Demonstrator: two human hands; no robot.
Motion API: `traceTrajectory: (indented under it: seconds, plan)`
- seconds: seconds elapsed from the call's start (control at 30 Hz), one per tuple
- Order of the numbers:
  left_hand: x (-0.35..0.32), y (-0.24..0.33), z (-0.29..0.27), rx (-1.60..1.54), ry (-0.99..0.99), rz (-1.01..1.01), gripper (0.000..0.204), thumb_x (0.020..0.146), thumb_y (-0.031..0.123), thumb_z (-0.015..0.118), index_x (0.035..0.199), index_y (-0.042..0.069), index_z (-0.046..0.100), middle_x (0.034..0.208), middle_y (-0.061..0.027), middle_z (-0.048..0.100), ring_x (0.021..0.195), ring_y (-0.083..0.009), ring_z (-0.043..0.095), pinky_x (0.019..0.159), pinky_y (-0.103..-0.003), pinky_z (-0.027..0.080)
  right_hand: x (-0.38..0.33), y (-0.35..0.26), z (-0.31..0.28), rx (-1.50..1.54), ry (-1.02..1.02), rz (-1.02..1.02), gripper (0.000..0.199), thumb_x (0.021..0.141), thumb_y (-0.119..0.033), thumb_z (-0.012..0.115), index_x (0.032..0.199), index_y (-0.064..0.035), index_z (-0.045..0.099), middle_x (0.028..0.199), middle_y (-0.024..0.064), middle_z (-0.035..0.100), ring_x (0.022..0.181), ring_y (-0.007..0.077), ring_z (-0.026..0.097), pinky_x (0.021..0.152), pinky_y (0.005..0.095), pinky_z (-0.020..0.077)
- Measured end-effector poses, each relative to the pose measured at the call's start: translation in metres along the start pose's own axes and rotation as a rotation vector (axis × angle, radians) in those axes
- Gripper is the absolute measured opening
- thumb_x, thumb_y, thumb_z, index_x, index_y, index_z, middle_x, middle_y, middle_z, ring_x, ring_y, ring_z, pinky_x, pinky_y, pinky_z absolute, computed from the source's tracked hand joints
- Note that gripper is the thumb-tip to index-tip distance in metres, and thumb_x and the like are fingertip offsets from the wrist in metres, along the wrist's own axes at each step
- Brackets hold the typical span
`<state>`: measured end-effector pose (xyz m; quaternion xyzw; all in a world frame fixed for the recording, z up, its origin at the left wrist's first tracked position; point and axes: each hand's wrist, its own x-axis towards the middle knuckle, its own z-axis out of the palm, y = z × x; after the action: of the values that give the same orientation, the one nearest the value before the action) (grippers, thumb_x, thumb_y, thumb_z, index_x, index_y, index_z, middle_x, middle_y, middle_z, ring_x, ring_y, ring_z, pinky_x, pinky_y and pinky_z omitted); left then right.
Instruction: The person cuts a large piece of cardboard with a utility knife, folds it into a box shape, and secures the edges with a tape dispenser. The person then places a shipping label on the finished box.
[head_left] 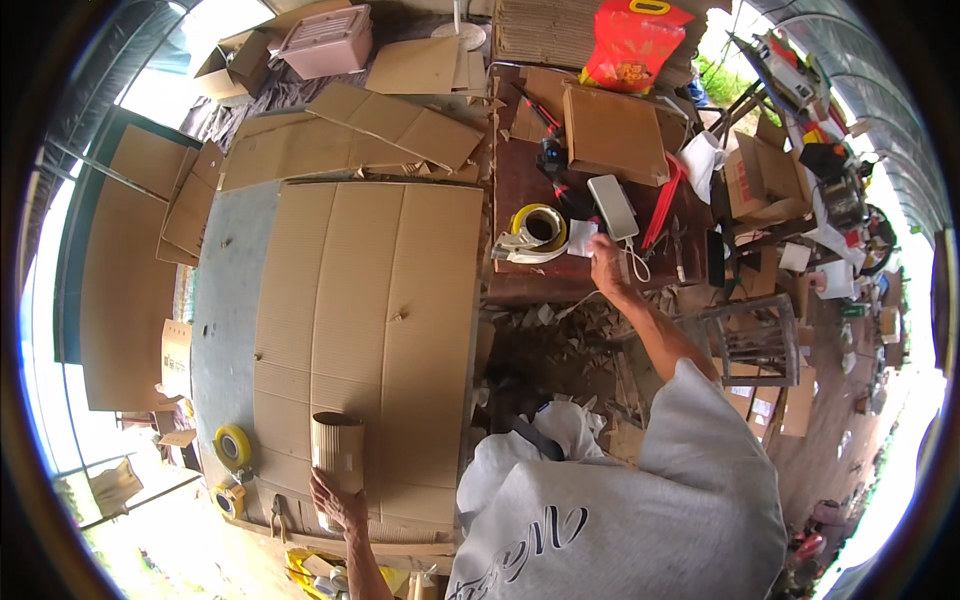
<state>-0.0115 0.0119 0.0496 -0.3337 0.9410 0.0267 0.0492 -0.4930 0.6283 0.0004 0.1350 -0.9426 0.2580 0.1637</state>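
Note:
My left hand (340, 500) is curled around the lower part of a rolled tube of corrugated cardboard (340, 443). The tube rests on a large creased cardboard sheet (350, 300) spread over the grey-topped table. Over the dark red table at the right, my right hand (609, 270) is closed, fingertips at the edge of a small white piece of paper (582, 240). Just left of that paper sits a tape dispenser (520, 248) with a yellow-rimmed tape roll (541, 226). A white power bank (613, 207) with a cable lies beyond my right hand.
Tape rolls (232, 447) and pliers (278, 518) lie at the near left table edge. Flattened cardboard (395, 125) covers the far end. A brown box (615, 135), a red-handled tool (664, 198) and a red bag (637, 45) are at the far right. A wooden stool (758, 340) stands on the littered floor.

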Motion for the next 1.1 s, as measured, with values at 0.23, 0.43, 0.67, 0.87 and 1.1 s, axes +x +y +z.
traceTrajectory:
  seconds: [0.23, 0.43, 0.67, 0.87, 1.1]
  plan:
    - [0.002, 0.004, 0.005, -0.008, -0.003, -0.049, 0.137, 0.053, 0.021, 0.097, 0.165, 0.007, 0.018, 0.160, -0.0241, 0.033, 0.148, -0.0426, 0.032, 0.121, -0.057, 0.026, 0.003, 0.009, 0.011, -0.289, -0.052, 0.088, 0.021, 0.074, 0.003, 0.072, 0.095, -0.0006, 0.068, 0.105, 0.0171, 0.066, 0.106, 0.0396, 0.063, 0.090, 0.0495, 0.0553]
    - [0.003, 0.004, 0.006, 0.016, -0.030, -0.094, 0.141, 0.050, 0.023, 0.099, 0.165, 0.008, 0.018, 0.161, -0.0241, 0.033, 0.149, -0.0423, 0.031, 0.123, -0.057, 0.024, 0.049, -0.014, 0.028, -0.240, -0.119, 0.170, 0.045, 0.079, -0.016, 0.082, 0.114, -0.0029, 0.058, 0.121, 0.0166, 0.052, 0.110, 0.0390, 0.059, 0.087, 0.0504, 0.0537]
    - [0.004, 0.003, 0.004, 0.027, -0.050, -0.102, 0.144, 0.050, 0.026, 0.099, 0.165, 0.007, 0.016, 0.161, -0.0252, 0.032, 0.150, -0.0427, 0.030, 0.123, -0.057, 0.024, 0.070, -0.003, 0.039, -0.289, 0.030, 0.031, 0.041, 0.079, -0.011, 0.081, 0.112, -0.0039, 0.058, 0.118, 0.0181, 0.055, 0.109, 0.0400, 0.059, 0.086, 0.0515, 0.0520]
    - [0.009, 0.007, 0.001, 0.024, -0.093, -0.142, 0.143, 0.050, 0.025, 0.099, 0.165, 0.008, 0.015, 0.161, -0.0255, 0.032, 0.150, -0.0435, 0.030, 0.123, -0.058, 0.024, 0.078, 0.026, 0.041, -0.207, 0.047, 0.119, 0.033, 0.080, -0.010, 0.080, 0.103, -0.0052, 0.055, 0.101, 0.0179, 0.059, 0.098, 0.0407, 0.061, 0.080, 0.0517, 0.0518]
    - [0.010, 0.006, 0.001, -0.001, -0.095, -0.157, 0.146, 0.048, 0.021, 0.100, 0.166, 0.009, 0.015, 0.161, -0.0248, 0.032, 0.150, -0.0431, 0.029, 0.123, -0.058, 0.022, 0.092, 0.009, 0.040, -0.222, 0.035, 0.096, 0.039, 0.076, -0.003, 0.077, 0.108, -0.0057, 0.056, 0.109, 0.0172, 0.064, 0.101, 0.0402, 0.061, 0.089, 0.0524, 0.0492]
